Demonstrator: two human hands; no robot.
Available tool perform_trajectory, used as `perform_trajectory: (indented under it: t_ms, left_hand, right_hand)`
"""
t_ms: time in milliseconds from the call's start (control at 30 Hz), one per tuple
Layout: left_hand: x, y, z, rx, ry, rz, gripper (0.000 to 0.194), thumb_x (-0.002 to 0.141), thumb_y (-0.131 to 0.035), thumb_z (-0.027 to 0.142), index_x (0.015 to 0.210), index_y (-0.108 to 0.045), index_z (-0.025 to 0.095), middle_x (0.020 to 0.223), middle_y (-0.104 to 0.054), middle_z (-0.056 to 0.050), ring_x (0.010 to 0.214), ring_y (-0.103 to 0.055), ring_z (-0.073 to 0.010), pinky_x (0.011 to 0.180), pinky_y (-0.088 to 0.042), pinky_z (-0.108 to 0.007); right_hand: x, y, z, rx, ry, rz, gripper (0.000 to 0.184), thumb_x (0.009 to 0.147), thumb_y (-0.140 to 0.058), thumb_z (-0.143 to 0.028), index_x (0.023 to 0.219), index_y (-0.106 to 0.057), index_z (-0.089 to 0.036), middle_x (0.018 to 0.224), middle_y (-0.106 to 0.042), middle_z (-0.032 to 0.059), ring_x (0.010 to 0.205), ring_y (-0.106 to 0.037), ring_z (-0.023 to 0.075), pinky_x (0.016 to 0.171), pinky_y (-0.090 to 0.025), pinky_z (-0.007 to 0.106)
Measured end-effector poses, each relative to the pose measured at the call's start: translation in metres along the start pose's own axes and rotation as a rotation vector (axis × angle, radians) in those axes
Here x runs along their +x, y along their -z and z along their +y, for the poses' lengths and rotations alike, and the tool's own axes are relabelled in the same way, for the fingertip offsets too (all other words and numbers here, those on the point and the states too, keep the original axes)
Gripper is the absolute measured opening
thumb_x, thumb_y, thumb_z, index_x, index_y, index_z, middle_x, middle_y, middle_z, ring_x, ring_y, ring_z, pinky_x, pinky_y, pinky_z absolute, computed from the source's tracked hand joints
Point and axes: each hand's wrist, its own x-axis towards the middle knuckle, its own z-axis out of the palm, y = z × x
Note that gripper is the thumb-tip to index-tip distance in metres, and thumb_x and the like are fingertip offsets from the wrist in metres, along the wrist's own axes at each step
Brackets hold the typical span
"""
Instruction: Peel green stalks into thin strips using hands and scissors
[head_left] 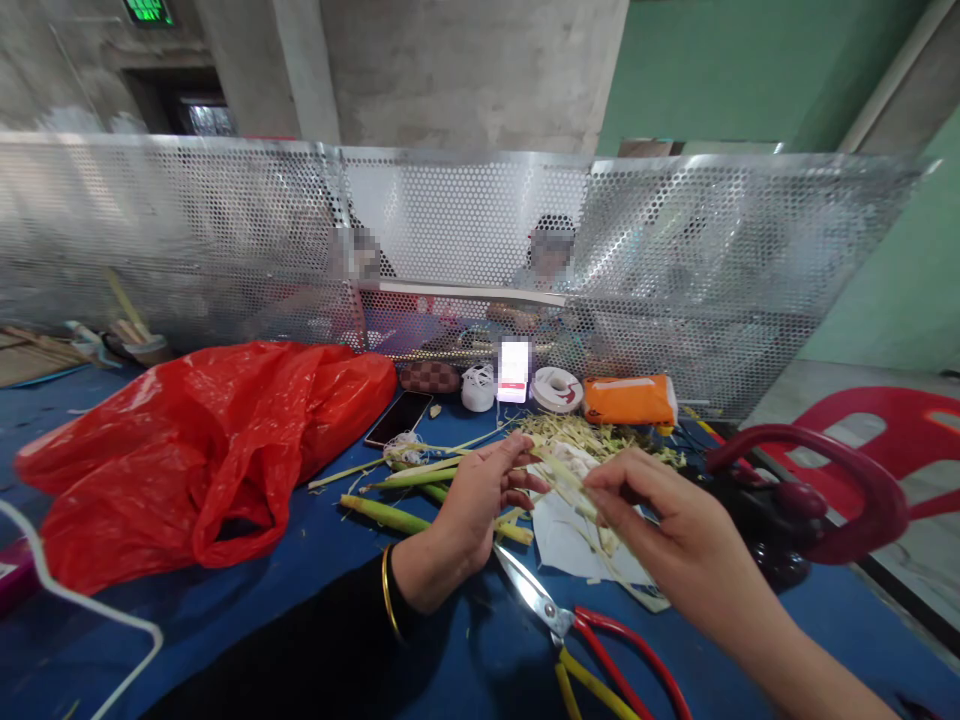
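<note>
A pale green plant strip [562, 470] stretches between my two hands. My left hand [472, 500] pinches its left end between thumb and forefinger, the other fingers loosely curled. At the strip's other end, my right hand [667, 515] is closed in a pinch. Green stalks [386, 514] lie on the blue table beside and behind my left hand. Below the hands rest large scissors [551, 615] with red and yellow handles, blades pointing up and left. Under the strip is a white sheet [555, 540] with peeled scraps on it; shredded fibres [600, 437] are heaped behind.
A red plastic bag [247, 450] covers the left side. Along the back stand a dark phone [401, 418], a lit phone [514, 370], a white spool [557, 388] and an orange packet [630, 398]. Behind a perforated metal screen [465, 220] sit people. A red chair [870, 430] is right.
</note>
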Motion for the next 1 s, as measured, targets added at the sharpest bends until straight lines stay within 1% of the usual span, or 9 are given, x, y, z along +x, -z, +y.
perform_trajectory:
  t_ms: [133,200,300,467,567,667,767,867,1000]
  left_hand:
    - [-0.005,-0.004,0.002,-0.139,0.127,-0.083,0.022,0.078,-0.068,0.033,0.087,-0.066,0.014,0.089,-0.069,-0.007,0.063,-0.064,-0.0121,0.055,-0.049,-0.022]
    - [-0.009,-0.005,0.003,-0.195,0.155,-0.129,0.018,0.074,-0.071,0.024,0.087,-0.066,0.013,0.09,-0.069,-0.007,0.065,-0.064,-0.0116,0.058,-0.049,-0.021]
    - [-0.013,-0.005,0.005,-0.247,0.153,-0.179,0.022,0.069,-0.071,0.012,0.09,-0.065,0.013,0.092,-0.069,-0.006,0.066,-0.063,-0.01,0.06,-0.049,-0.019]
    - [-0.011,-0.002,0.005,-0.29,0.154,-0.257,0.026,0.066,-0.06,0.006,0.092,-0.065,0.011,0.085,-0.066,-0.004,0.06,-0.059,-0.0067,0.057,-0.045,-0.018]
    - [-0.008,-0.001,0.005,-0.262,0.151,-0.29,0.025,0.063,-0.057,0.006,0.086,-0.065,0.011,0.081,-0.064,-0.003,0.058,-0.056,-0.0058,0.053,-0.041,-0.017]
    - [-0.007,-0.001,0.004,-0.212,0.164,-0.266,0.021,0.064,-0.057,0.01,0.084,-0.065,0.012,0.074,-0.061,-0.001,0.056,-0.055,-0.0057,0.048,-0.035,-0.017]
    - [-0.008,-0.003,0.003,-0.189,0.163,-0.228,0.018,0.065,-0.066,0.015,0.084,-0.066,0.012,0.072,-0.06,0.0,0.052,-0.052,-0.0047,0.046,-0.031,-0.017]
    - [-0.009,-0.004,0.002,-0.135,0.138,-0.21,0.018,0.063,-0.072,0.014,0.08,-0.066,0.011,0.068,-0.058,0.001,0.047,-0.047,-0.0027,0.045,-0.031,-0.017]
    - [-0.008,-0.004,0.002,-0.056,0.101,-0.163,0.014,0.068,-0.072,0.018,0.081,-0.067,0.013,0.078,-0.066,-0.002,0.048,-0.05,-0.0032,0.042,-0.03,-0.016]
  right_hand:
    - [-0.006,-0.01,-0.012,0.109,0.121,-0.157,0.016,0.092,-0.049,-0.024,0.089,-0.065,-0.024,0.085,-0.064,0.0039,0.079,-0.062,0.0183,0.071,-0.05,0.029]
    - [-0.007,-0.014,-0.007,0.103,0.095,-0.08,0.016,0.092,-0.049,-0.026,0.091,-0.066,-0.025,0.088,-0.066,0.0051,0.083,-0.063,0.0199,0.074,-0.05,0.032]
    - [-0.003,-0.02,0.006,0.082,-0.081,0.125,0.015,0.089,-0.055,-0.032,0.096,-0.063,-0.022,0.092,-0.066,0.0068,0.085,-0.062,0.0219,0.077,-0.049,0.034]
    - [0.006,-0.032,0.015,0.4,-0.236,-0.147,0.019,0.086,-0.055,-0.036,0.089,-0.065,-0.02,0.089,-0.069,0.0043,0.086,-0.063,0.0205,0.08,-0.049,0.032]
    - [0.007,-0.031,0.017,0.4,-0.289,-0.149,0.021,0.084,-0.057,-0.038,0.08,-0.064,-0.019,0.08,-0.067,0.0028,0.077,-0.06,0.0189,0.074,-0.047,0.031]
    - [0.006,-0.029,0.018,0.362,-0.324,-0.1,0.024,0.083,-0.057,-0.04,0.072,-0.06,-0.019,0.072,-0.062,0.0012,0.069,-0.056,0.0171,0.065,-0.045,0.029]
    - [0.006,-0.031,0.016,0.471,-0.349,-0.083,0.025,0.084,-0.056,-0.041,0.072,-0.058,-0.02,0.071,-0.061,0.0008,0.069,-0.056,0.0169,0.064,-0.046,0.029]
    - [0.007,-0.034,0.011,0.592,-0.346,-0.126,0.023,0.082,-0.058,-0.043,0.081,-0.059,-0.02,0.074,-0.063,0.0017,0.071,-0.06,0.0177,0.069,-0.048,0.03]
    - [0.007,-0.03,0.011,0.465,-0.336,-0.192,0.031,0.082,-0.057,-0.046,0.065,-0.056,-0.021,0.058,-0.057,-0.0007,0.058,-0.056,0.0161,0.061,-0.047,0.028]
